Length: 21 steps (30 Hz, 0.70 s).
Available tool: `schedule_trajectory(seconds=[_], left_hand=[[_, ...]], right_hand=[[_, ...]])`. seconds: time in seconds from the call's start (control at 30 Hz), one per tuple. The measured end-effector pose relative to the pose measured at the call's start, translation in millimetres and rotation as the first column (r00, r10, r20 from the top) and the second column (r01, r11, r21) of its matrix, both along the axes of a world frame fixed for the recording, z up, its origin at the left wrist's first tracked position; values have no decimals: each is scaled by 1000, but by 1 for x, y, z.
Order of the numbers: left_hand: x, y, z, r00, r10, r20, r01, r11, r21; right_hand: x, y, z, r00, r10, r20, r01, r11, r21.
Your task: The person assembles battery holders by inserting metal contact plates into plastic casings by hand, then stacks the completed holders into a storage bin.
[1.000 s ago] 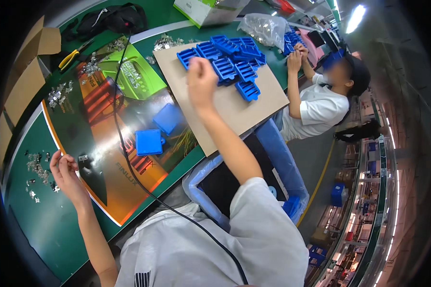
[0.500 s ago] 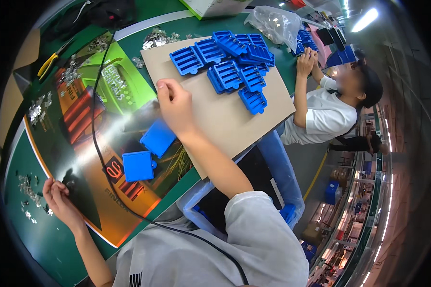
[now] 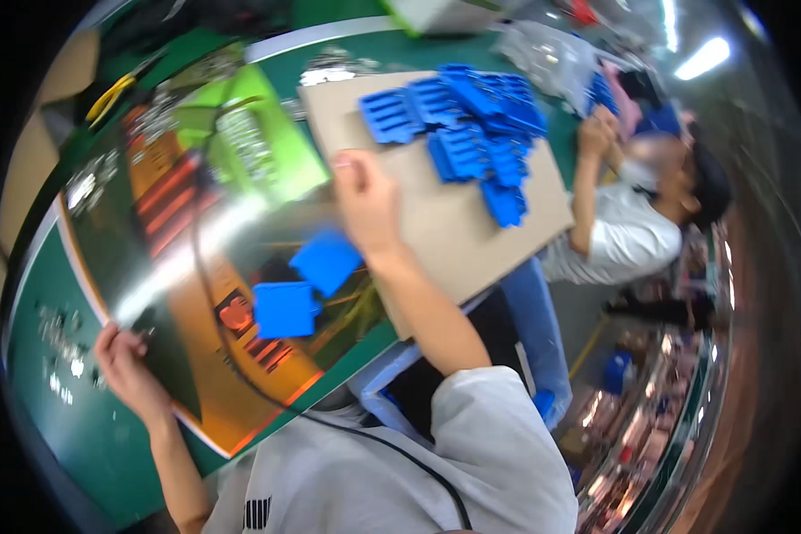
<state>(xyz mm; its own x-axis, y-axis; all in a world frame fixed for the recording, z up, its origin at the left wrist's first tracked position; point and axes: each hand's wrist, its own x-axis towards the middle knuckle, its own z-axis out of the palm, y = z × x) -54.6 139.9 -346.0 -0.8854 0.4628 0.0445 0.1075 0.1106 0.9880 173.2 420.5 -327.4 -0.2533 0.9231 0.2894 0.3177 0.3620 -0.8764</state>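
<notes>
My left hand (image 3: 133, 372) is at the left edge of the printed mat (image 3: 187, 294), its fingers curled together; what they hold, if anything, is too small or hidden to name. Over the left side of a brown cardboard sheet (image 3: 458, 249), my right hand (image 3: 368, 198) is closed, with any contents hidden. Two flat blue plastic pieces lie on the mat: one square piece (image 3: 284, 311) and a tilted piece (image 3: 328, 260) beside my right wrist. A pile of slotted blue plastic trays (image 3: 458, 147) covers the far part of the cardboard.
Small shiny metal parts (image 3: 67, 356) are scattered at the left, with more (image 3: 334, 67) beyond the cardboard. Yellow-handled pliers (image 3: 111, 98) lie far left. A black cable (image 3: 206, 231) crosses the mat. A co-worker (image 3: 627, 218) sits at the right near a clear plastic bag (image 3: 547, 58).
The whole view has shifted, so everything appears farther right, and the picture is blurred. Both hands stay closed in nearly the same places over the table.
</notes>
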Motion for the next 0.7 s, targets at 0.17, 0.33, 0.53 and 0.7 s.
schedule_trajectory(seconds=[0.17, 0.33, 0.53, 0.7], left_hand=[[11, 16, 4, 994, -102, 30, 101, 994, 35], [12, 16, 15, 983, -173, 56, 164, 977, 135], [12, 15, 16, 983, -171, 68, 155, 969, 192], [14, 13, 18, 979, -177, 104, 154, 969, 194]], right_hand=[[19, 13, 3, 996, -66, 62, 62, 995, 72], [13, 18, -7, 997, -21, -74, 16, 998, -66], [12, 22, -14, 994, -36, -103, 25, 994, -106], [9, 25, -20, 995, -36, -98, 31, 998, -54]])
